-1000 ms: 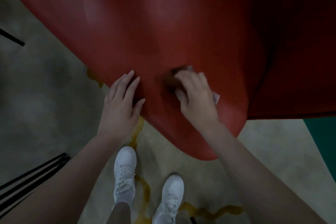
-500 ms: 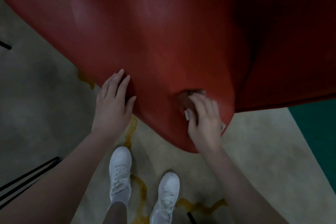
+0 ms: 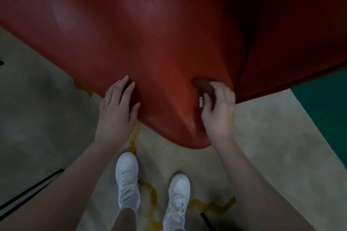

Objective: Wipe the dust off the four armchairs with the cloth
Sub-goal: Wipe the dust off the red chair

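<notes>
A red armchair (image 3: pixel 169 33) fills the upper part of the head view, its smooth rounded back bulging toward me. My left hand (image 3: pixel 117 110) lies flat on the chair's lower left edge, fingers apart. My right hand (image 3: pixel 217 112) is curled around a brown cloth (image 3: pixel 205 87) pressed to the chair's lower right curve, beside a dark seam. A small white tag (image 3: pixel 201 101) of the cloth sticks out by my thumb. Most of the cloth is hidden under my fingers.
My two white shoes (image 3: pixel 127 178) stand on a pale floor with yellow-brown streaks (image 3: pixel 150 191). Black rods (image 3: pixel 28 193) cross the floor at lower left. A dark green patch (image 3: pixel 326 110) lies at the right, under the chair's edge.
My right hand has slid the cloth down and to the right across the chair's back, toward its lower curve. My left hand has stayed pressed in the same spot.
</notes>
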### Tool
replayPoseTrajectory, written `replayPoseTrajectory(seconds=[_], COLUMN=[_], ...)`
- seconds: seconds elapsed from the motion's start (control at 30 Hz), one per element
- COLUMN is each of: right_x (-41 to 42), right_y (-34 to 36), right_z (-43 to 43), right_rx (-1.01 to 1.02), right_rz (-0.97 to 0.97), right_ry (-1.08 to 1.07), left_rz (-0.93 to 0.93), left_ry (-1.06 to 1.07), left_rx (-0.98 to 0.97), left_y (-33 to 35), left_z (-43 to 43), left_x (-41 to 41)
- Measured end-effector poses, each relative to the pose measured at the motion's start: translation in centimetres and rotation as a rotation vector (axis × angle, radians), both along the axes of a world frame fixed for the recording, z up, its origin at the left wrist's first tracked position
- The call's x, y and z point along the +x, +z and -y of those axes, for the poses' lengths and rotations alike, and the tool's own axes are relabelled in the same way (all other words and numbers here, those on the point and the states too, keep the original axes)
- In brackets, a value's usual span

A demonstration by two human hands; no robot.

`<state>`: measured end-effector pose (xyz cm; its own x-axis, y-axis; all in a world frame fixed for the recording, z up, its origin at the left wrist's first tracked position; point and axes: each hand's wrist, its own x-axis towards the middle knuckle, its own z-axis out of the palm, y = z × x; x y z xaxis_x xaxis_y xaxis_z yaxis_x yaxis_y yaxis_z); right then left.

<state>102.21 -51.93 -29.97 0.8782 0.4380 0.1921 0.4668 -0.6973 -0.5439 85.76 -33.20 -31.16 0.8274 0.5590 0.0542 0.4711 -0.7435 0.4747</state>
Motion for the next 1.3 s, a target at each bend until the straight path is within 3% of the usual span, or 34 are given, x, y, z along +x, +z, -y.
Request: replayPoseTrajectory(seconds=[0.1, 0.27, 0.5, 0.67, 1.3], right_x=[-3.0, -5.3, -4.3, -3.2, -3.6], right_y=[0.4, 0.0, 2.2, 5.3, 28.0], right_z=[-0.1, 4.6, 6.1, 4.0, 5.8], right_rx=[-0.099, -0.12, -0.079, -0.035, 0.052], right_rz=[0.011, -0.02, -0.074, -0.069, -0.056], right_ry=[0.283, 0.408, 0.214, 0.207, 0.163], left_rz=[-0.007, -0.038, -0.067, -0.073, -0.169], left_ry=[0.007, -0.004, -0.062, -0.083, -0.246], left_rx=[0.008, 0.006, 0.031, 0.097, 0.174], left_y=[0.1, 0.4, 2.0, 5.3, 28.8], left_z=[0.2, 0.3, 1.4, 2.0, 4.9], left_x=[0.0, -0.4, -1.0, -0.2, 2.6])
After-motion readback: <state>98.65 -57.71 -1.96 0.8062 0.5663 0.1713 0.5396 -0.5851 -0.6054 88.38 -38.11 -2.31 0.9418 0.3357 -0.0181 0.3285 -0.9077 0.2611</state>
